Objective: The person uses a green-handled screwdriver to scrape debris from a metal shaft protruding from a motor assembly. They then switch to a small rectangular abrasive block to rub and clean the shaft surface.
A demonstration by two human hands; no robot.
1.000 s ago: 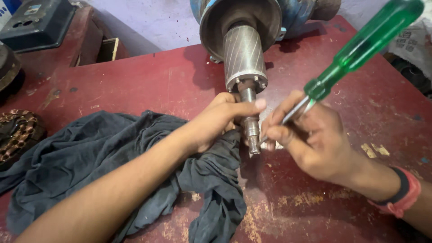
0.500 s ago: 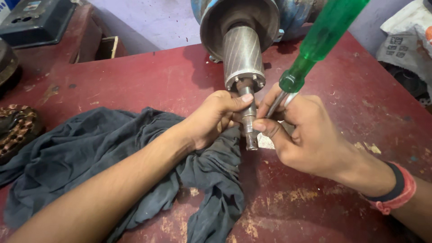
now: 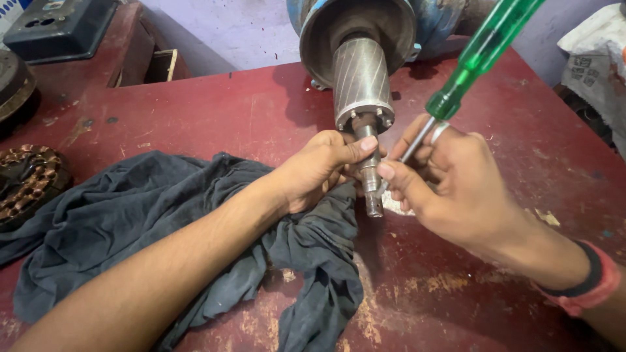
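Hands (image 3: 319, 169) (image 3: 450, 189) are pinching the stiff, probably greasy steel rotor shaft (image 3: 370, 182), right one also gripping the green-handled screwdriver (image 3: 482, 55).

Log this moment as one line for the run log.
left hand: pinching shaft | right hand: holding green screwdriver, thumb on shaft | rotor: sticking out of motor housing | cloth: under left arm

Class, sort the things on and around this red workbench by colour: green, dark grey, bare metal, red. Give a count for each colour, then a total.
Green: 1, the screwdriver held in the right hand.
Dark grey: 1, the cloth under the left hand.
Bare metal: 1, the rotor with its shaft.
Red: 1, the workbench.
Total: 4
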